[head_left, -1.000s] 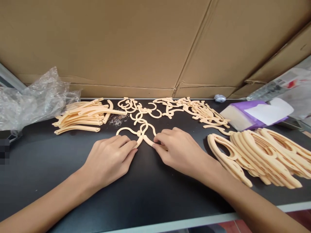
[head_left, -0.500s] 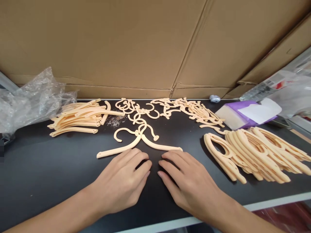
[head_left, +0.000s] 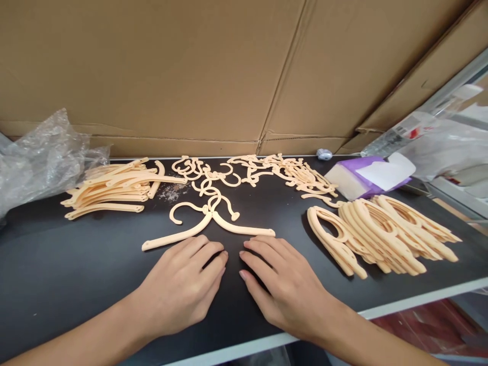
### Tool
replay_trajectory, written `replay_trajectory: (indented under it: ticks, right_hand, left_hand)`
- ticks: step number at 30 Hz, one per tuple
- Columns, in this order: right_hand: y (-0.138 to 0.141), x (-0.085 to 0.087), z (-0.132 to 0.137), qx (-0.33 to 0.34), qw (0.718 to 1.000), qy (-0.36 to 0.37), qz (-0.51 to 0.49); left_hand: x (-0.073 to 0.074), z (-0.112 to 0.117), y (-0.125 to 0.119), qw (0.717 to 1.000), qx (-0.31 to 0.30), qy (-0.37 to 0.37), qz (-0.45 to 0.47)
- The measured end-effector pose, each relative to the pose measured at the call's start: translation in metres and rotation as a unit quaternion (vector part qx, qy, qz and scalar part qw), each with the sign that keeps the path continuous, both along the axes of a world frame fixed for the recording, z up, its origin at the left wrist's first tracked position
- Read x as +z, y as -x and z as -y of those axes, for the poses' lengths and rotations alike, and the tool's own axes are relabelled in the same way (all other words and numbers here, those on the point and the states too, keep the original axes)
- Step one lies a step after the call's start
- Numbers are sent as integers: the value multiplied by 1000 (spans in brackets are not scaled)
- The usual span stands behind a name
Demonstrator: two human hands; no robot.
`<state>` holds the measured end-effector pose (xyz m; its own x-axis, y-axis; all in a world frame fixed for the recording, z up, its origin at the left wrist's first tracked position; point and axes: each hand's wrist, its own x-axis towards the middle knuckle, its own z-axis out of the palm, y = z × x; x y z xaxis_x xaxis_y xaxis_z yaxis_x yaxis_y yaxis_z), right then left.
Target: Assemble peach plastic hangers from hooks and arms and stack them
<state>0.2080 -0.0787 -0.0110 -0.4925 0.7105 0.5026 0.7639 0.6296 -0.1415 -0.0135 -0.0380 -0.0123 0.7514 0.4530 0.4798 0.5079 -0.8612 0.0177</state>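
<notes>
My left hand (head_left: 190, 282) rests palm down on the dark tabletop, fingers loosely bent and holding nothing visible. Opposite it, my right hand (head_left: 278, 279) lies the same way with its fingers apart, fingertips pointing at the left hand across a small gap. Just beyond my hands are two curved cream hanger arms, a left arm (head_left: 177, 237) and a right arm (head_left: 244, 230), their inner ends meeting. A cream hanger hook (head_left: 185, 206) lies just behind that meeting point, among other loose hooks. My right fingertips are close to the right arm; I cannot tell whether they touch.
Loose hanger arms (head_left: 114, 185) are piled at the left beside clear plastic wrap (head_left: 46, 157). More hooks (head_left: 301, 175) lie at the back. Stacked folded hangers (head_left: 373, 234) and a purple tissue pack (head_left: 358, 175) are at the right. A cardboard wall (head_left: 152, 76) stands behind.
The view has shifted slightly, so most things sit a little further left in the picture. My hands and the hanger parts keep their places relative to each other.
</notes>
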Motion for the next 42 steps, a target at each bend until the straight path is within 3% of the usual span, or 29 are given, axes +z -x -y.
replay_trajectory:
  ticks: [5, 7, 11, 15, 25, 33, 37, 42]
  right_hand:
    - [-10, 26, -31, 14, 990, 120, -75]
    - [-14, 36, -57, -44, 992, 87, -82]
    - [-16, 40, -111, -163, 983, 78, 43]
    - [-12, 33, -138, -232, 955, 84, 165]
    - [-23, 11, -142, -239, 956, 69, 159]
    - [-17, 21, -135, -230, 960, -2, 158]
    - [-17, 36, -130, -249, 967, -14, 46]
    - [-21, 44, -126, -213, 965, 74, -137]
  left_hand:
    - [-1, -1, 1, 1000, -4, 4, -13]
    - [-2, -2, 1, 1000, -4, 5, -10]
    - [-2, -3, 3, 1000, -7, 0, -2]
    - [-2, -2, 3, 1000, -5, -1, -2]
    - [1, -2, 1, 1000, 0, 9, 7]
    - [2, -2, 1, 999, -9, 24, 22]
    - [7, -5, 0, 1000, -8, 24, 15]
    - [22, -21, -27, 1000, -6, -1, -2]
